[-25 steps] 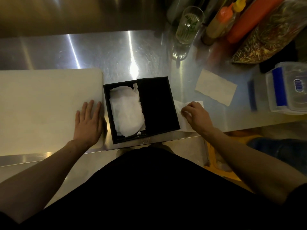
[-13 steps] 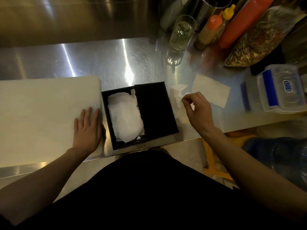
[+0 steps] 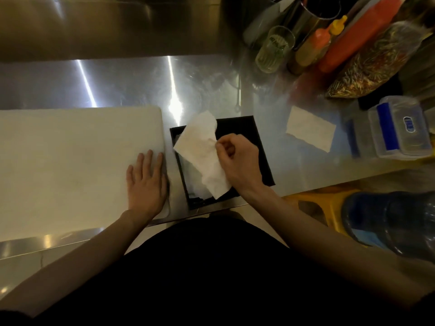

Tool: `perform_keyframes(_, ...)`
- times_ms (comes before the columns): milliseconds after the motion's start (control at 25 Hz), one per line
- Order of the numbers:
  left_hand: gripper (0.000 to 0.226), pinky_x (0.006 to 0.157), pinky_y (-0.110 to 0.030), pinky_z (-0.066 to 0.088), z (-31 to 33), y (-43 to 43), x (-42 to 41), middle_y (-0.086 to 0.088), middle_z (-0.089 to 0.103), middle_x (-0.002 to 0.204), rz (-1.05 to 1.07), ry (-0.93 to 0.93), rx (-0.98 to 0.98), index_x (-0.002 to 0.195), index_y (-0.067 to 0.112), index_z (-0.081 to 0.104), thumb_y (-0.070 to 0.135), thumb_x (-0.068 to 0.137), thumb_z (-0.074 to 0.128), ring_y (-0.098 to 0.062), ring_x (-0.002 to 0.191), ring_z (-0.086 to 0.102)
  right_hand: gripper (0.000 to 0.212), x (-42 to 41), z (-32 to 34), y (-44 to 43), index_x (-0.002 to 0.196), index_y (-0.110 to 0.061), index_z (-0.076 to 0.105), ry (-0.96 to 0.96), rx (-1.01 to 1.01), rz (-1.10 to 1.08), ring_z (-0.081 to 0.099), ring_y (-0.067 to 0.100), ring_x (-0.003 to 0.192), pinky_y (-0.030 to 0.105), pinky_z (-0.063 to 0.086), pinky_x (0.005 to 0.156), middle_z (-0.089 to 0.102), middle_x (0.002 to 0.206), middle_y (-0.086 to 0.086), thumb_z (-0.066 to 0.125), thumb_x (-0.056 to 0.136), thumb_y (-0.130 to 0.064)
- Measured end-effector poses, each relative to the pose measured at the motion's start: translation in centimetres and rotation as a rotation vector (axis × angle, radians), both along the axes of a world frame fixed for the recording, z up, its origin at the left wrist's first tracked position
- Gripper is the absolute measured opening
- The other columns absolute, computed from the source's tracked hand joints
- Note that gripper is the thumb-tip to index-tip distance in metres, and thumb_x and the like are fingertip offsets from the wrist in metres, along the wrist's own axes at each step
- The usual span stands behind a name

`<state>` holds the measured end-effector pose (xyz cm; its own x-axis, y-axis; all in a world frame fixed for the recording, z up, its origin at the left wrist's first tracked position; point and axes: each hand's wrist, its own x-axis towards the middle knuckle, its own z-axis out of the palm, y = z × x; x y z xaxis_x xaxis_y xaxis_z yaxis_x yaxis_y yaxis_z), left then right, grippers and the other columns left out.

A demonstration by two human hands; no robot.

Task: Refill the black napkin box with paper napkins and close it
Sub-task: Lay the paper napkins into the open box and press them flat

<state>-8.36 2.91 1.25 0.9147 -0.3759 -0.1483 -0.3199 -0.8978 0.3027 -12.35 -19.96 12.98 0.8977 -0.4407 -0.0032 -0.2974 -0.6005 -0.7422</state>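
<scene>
The black napkin box (image 3: 263,158) sits at the near edge of the steel counter, its lid slid to the right half and the left half uncovered. My right hand (image 3: 237,161) is above the box, pinching a white paper napkin (image 3: 200,151) that hangs over the uncovered half and hides most of the napkins inside. My left hand (image 3: 147,182) lies flat, fingers apart, on the right end of a white cutting board (image 3: 70,161), just left of the box. Another flat napkin (image 3: 310,129) lies on the counter to the right of the box.
At the back right stand a glass (image 3: 274,52), sauce bottles (image 3: 315,45), a metal cup and a bag of dried food (image 3: 374,64). A clear plastic container with a blue band (image 3: 397,130) sits at the right. Below the counter edge are a yellow stool (image 3: 329,203) and a water jug (image 3: 395,222).
My right hand picked a napkin up from the counter right of the box and carried it left, over the box. My left hand stayed on the board.
</scene>
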Motion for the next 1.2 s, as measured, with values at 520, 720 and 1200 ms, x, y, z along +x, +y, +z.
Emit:
perform_keyframes(520,0.055,0.116,-0.052,0.01,-1.1,0.6,0.1,-0.011,0.027,0.158,-0.009,-0.02,-0.05,0.15,0.024,0.027,0.037,0.097,0.026,-0.029,0.147,0.018,0.042,0.6,-3.7,4.5,0.132,-0.009,0.048,0.111,-0.624,0.335,0.049,0.031,0.122,0.042,0.046,0.093,0.05,0.137,0.017,0.047,0.096,-0.029)
perform_keyframes(720,0.054,0.115,-0.052,0.013,-1.0,0.5,0.1,-0.011,0.029,0.157,-0.012,-0.029,-0.047,0.15,0.023,0.03,0.035,0.097,0.03,-0.029,0.147,0.02,0.064,1.0,-6.7,4.5,0.153,-0.013,0.01,0.457,-0.602,0.604,0.006,0.033,0.148,0.048,0.014,0.119,0.005,0.16,0.019,0.03,0.1,-0.043)
perform_keyframes(1200,0.056,0.116,-0.051,0.01,-0.5,0.4,0.0,-0.011,0.028,0.158,-0.008,-0.027,-0.012,0.151,0.022,0.029,0.034,0.096,0.031,-0.03,0.147,0.02,0.07,1.3,-8.2,4.4,0.152,-0.01,0.004,0.521,-0.582,0.586,0.003,0.038,0.147,0.047,0.009,0.118,0.003,0.158,0.027,0.029,0.1,-0.049)
